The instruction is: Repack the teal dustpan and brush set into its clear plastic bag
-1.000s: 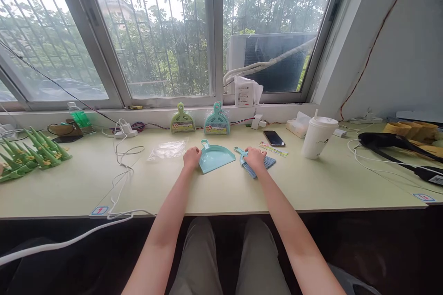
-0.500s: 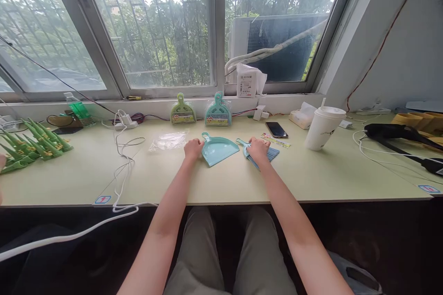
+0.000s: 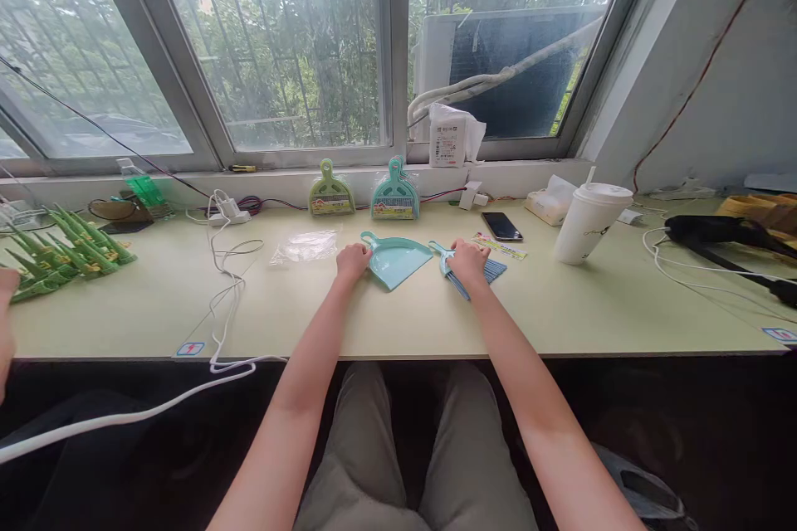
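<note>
A light-blue dustpan (image 3: 402, 261) lies on the table in front of me, its looped handle pointing away. At its left edge, my left hand (image 3: 354, 262) is closed, fingers curled on the rim by the handle. To the right, my right hand (image 3: 468, 260) is closed over a small hand brush (image 3: 496, 270) with blue bristles. The brush lies on the table, its light-blue handle end showing left of the fingers. A gap of bare tabletop separates brush and dustpan. My fingertips are partly hidden by the backs of my hands.
Two packaged dustpan sets, one green (image 3: 331, 189) and one teal (image 3: 395, 191), lean by the window. A clear wrapper (image 3: 305, 246), phone (image 3: 501, 226), white cup (image 3: 589, 224), cables (image 3: 227, 290) and green leaf-like pieces (image 3: 75, 253) surround the work area. Another person's hand (image 3: 5, 323) shows at far left.
My view has shifted slightly, so the table sits a little higher and further right. The other person's hand shows more at the left edge. Both my hands keep their places on dustpan and brush.
</note>
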Demonstrator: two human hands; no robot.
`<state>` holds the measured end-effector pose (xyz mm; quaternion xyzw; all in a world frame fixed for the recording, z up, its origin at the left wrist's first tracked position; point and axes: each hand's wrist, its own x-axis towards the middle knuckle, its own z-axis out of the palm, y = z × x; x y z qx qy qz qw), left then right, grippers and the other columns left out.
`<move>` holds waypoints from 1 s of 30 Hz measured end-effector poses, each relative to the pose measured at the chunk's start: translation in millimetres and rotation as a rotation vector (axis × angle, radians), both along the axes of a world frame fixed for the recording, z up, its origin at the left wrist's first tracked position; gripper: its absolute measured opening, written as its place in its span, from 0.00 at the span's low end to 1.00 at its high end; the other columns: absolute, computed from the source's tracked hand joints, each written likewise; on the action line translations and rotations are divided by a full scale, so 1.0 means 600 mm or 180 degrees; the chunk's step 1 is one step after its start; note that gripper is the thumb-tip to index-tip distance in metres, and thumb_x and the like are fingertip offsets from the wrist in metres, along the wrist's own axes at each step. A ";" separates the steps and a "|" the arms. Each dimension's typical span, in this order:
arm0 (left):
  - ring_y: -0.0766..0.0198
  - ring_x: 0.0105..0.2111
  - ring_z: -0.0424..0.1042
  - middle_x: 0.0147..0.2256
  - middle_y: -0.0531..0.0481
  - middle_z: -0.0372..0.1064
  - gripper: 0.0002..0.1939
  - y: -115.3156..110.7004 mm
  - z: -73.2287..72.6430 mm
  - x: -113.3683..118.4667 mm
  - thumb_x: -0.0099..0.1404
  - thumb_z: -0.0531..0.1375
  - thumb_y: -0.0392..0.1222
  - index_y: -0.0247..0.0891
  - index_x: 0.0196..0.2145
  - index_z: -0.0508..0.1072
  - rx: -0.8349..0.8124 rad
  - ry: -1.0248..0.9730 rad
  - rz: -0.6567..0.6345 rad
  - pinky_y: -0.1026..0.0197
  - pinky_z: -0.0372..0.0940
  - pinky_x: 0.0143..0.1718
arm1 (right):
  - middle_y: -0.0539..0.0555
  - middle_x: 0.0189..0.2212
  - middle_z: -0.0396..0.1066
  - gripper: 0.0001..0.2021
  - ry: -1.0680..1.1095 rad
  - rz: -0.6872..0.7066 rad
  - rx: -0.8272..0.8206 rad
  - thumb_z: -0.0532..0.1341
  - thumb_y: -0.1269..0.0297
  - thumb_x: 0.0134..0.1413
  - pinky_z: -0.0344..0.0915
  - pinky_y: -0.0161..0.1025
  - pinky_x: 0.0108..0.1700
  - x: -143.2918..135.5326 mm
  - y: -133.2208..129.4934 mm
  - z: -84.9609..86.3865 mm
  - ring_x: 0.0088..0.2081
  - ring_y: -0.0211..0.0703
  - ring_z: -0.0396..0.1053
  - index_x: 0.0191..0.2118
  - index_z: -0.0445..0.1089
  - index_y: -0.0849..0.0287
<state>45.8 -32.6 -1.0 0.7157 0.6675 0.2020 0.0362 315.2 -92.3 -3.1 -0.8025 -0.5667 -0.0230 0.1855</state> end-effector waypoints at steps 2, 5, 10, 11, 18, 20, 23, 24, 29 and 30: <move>0.57 0.38 0.73 0.35 0.44 0.76 0.17 -0.002 0.000 0.001 0.66 0.50 0.46 0.40 0.27 0.74 0.0000 0.0010 -0.0035 0.60 0.62 0.35 | 0.61 0.40 0.75 0.15 0.0007 -0.0001 0.0036 0.57 0.71 0.51 0.46 0.46 0.47 0.000 0.000 -0.001 0.47 0.54 0.68 0.46 0.69 0.59; 0.57 0.36 0.73 0.33 0.45 0.75 0.17 -0.004 0.000 0.004 0.66 0.50 0.44 0.40 0.25 0.73 -0.0019 0.0039 -0.0103 0.61 0.61 0.34 | 0.62 0.39 0.75 0.13 0.0008 0.0000 0.0047 0.56 0.72 0.52 0.46 0.46 0.47 -0.001 0.000 -0.001 0.47 0.55 0.68 0.45 0.69 0.59; 0.58 0.35 0.72 0.31 0.46 0.73 0.16 -0.005 -0.002 0.010 0.66 0.50 0.42 0.40 0.24 0.71 0.0019 0.0106 -0.0248 0.61 0.60 0.33 | 0.62 0.39 0.75 0.13 0.0091 -0.0009 0.0209 0.56 0.71 0.52 0.46 0.47 0.48 -0.002 0.001 -0.001 0.47 0.55 0.68 0.45 0.68 0.60; 0.58 0.35 0.72 0.31 0.46 0.73 0.16 -0.005 -0.003 0.012 0.66 0.50 0.42 0.40 0.24 0.71 0.0024 0.0103 -0.0311 0.61 0.60 0.33 | 0.61 0.39 0.75 0.13 0.0142 0.0004 0.0261 0.57 0.71 0.52 0.46 0.47 0.49 -0.002 0.002 -0.001 0.47 0.55 0.68 0.44 0.68 0.59; 0.61 0.32 0.70 0.26 0.48 0.72 0.19 -0.025 -0.008 0.055 0.65 0.53 0.46 0.38 0.20 0.71 0.0046 -0.0140 -0.1407 0.62 0.61 0.35 | 0.54 0.39 0.76 0.13 0.0461 0.0567 0.0421 0.58 0.68 0.51 0.48 0.46 0.50 -0.025 0.003 -0.002 0.48 0.51 0.68 0.44 0.68 0.55; 0.63 0.31 0.70 0.27 0.49 0.73 0.19 -0.036 -0.010 0.079 0.65 0.54 0.48 0.37 0.21 0.72 -0.0140 -0.0472 -0.2126 0.63 0.61 0.36 | 0.53 0.40 0.77 0.12 0.0455 0.0871 0.0415 0.58 0.67 0.52 0.49 0.45 0.51 -0.036 0.001 0.000 0.48 0.49 0.69 0.43 0.68 0.54; 0.63 0.32 0.70 0.29 0.48 0.74 0.18 -0.048 -0.013 0.108 0.66 0.56 0.51 0.36 0.26 0.75 -0.0211 -0.0687 -0.2711 0.63 0.62 0.38 | 0.51 0.40 0.77 0.11 0.0526 0.1262 0.0408 0.59 0.66 0.53 0.50 0.43 0.52 -0.044 0.000 0.003 0.48 0.47 0.69 0.44 0.67 0.53; 0.62 0.34 0.71 0.30 0.48 0.75 0.17 -0.050 -0.013 0.111 0.66 0.57 0.50 0.36 0.27 0.75 -0.0058 -0.0591 -0.2639 0.62 0.62 0.40 | 0.50 0.40 0.77 0.12 0.0565 0.1325 0.0401 0.59 0.66 0.53 0.50 0.43 0.52 -0.044 0.000 0.004 0.47 0.45 0.70 0.45 0.67 0.52; 0.54 0.51 0.66 0.48 0.45 0.71 0.12 -0.046 -0.002 0.085 0.62 0.63 0.40 0.43 0.45 0.74 0.1131 0.0169 -0.1906 0.50 0.53 0.56 | 0.48 0.41 0.78 0.13 0.0748 0.1377 0.0239 0.63 0.65 0.53 0.53 0.41 0.52 -0.038 0.000 0.007 0.47 0.44 0.71 0.46 0.68 0.51; 0.54 0.53 0.64 0.51 0.44 0.70 0.16 -0.044 -0.001 0.079 0.61 0.63 0.39 0.44 0.48 0.72 0.1238 0.0262 -0.1886 0.50 0.52 0.57 | 0.49 0.42 0.78 0.13 0.0767 0.1425 0.0217 0.63 0.64 0.53 0.54 0.41 0.52 -0.038 -0.001 0.008 0.47 0.44 0.71 0.46 0.69 0.51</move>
